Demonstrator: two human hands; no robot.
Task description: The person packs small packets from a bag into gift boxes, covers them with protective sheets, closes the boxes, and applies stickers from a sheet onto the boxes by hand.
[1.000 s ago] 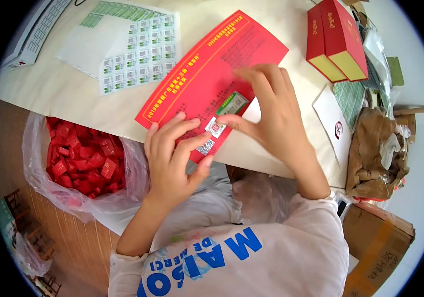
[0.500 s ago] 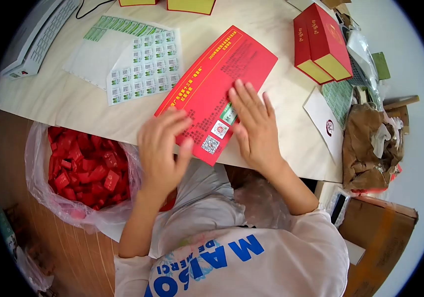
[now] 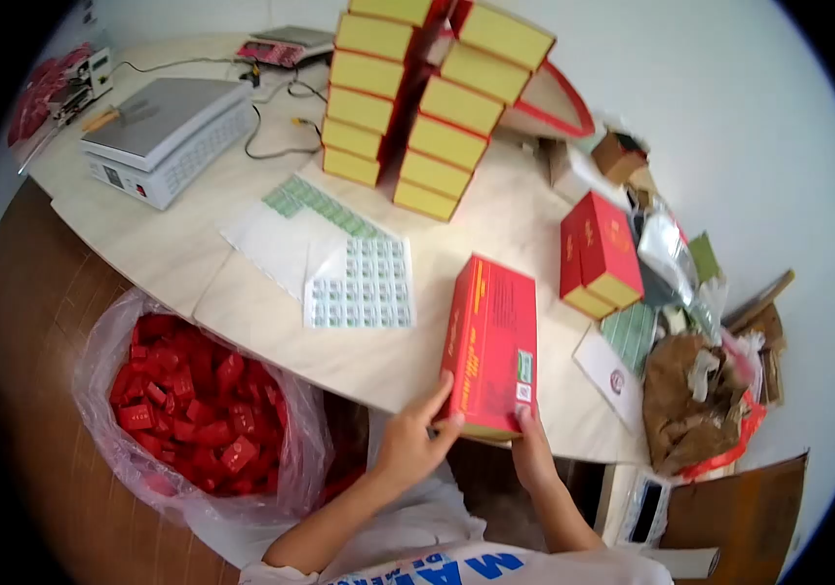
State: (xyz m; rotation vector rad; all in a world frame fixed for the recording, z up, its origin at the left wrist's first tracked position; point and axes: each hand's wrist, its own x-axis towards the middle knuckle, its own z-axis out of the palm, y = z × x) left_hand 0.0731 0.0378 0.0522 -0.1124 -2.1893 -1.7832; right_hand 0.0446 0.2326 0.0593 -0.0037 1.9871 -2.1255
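Observation:
A red box point(image 3: 495, 336) with yellow writing, a green label and a square code sticker lies at the front edge of the table, its near end tilted toward me. My left hand point(image 3: 417, 439) grips its near left corner, fingers on the side. On the near right corner is my right hand point(image 3: 534, 450), its thumb by the code sticker; most of its fingers are hidden. Left of the box rests a sheet of green-and-white stickers point(image 3: 364, 283), partly peeled back, with a strip of green labels point(image 3: 325, 210) behind it.
Two tall stacks of boxes point(image 3: 451, 127) stand at the back, a scale point(image 3: 169, 127) at the left. Two red boxes point(image 3: 598, 249) and a brown paper bag point(image 3: 685, 400) are at the right. A plastic bag of red packets point(image 3: 203, 409) sits below the table's left edge.
The view has tilted up and shows more of the table. Both hands, earlier spread over the box's printed face, now hold its near end, and the box has turned more upright in view.

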